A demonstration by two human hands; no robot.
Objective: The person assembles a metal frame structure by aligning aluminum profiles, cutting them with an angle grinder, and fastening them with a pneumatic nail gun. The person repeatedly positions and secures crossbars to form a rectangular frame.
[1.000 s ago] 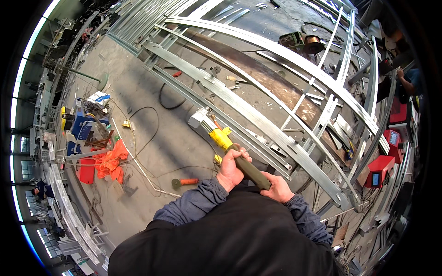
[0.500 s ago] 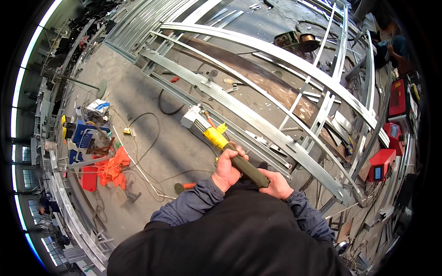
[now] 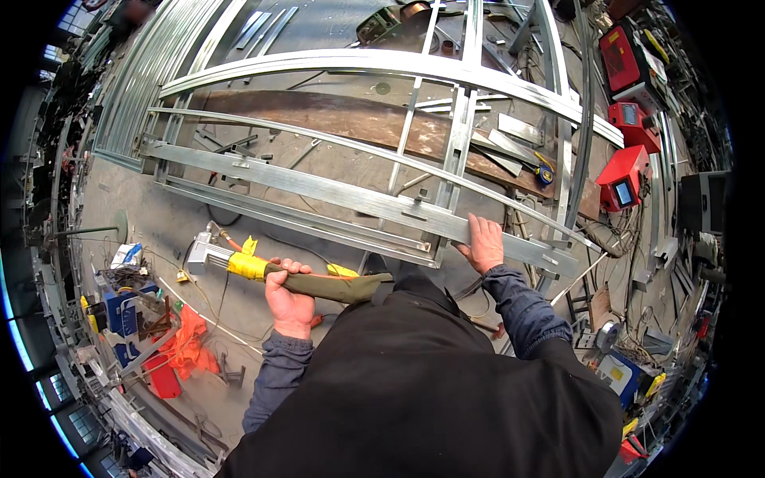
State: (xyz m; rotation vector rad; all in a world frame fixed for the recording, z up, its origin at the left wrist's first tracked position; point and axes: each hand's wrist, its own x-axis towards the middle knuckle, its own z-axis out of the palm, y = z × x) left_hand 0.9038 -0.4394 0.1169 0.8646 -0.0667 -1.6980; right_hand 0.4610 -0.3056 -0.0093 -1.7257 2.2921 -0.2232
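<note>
My left hand (image 3: 290, 301) is wrapped round the olive cloth sleeve (image 3: 339, 287) of what looks like a handheld welding gun. Yellow tape (image 3: 247, 266) binds the front of the sleeve, and a silver boxy head (image 3: 199, 253) with an orange hose sits at its left end. The gun lies level across my front, its sleeve ending near my waist. To the right, my right hand (image 3: 482, 245) rests on a flat galvanized steel rail (image 3: 343, 197), fingers stretched over its face and thumb apart. Its palm underside is hidden.
Long steel bars and a crosspiece (image 3: 454, 151) form a frame ahead. A rusty plate (image 3: 319, 114) lies beneath it. Red machines (image 3: 624, 179) with small screens stand at the right. Orange cloth (image 3: 191, 342) and a blue toolbox (image 3: 123, 311) sit at the left. Cables trail on the floor.
My right hand has let go of the sleeve's rear end and moved right onto the rail. My left hand has carried the gun left, turning it more level. The view has turned rightward.
</note>
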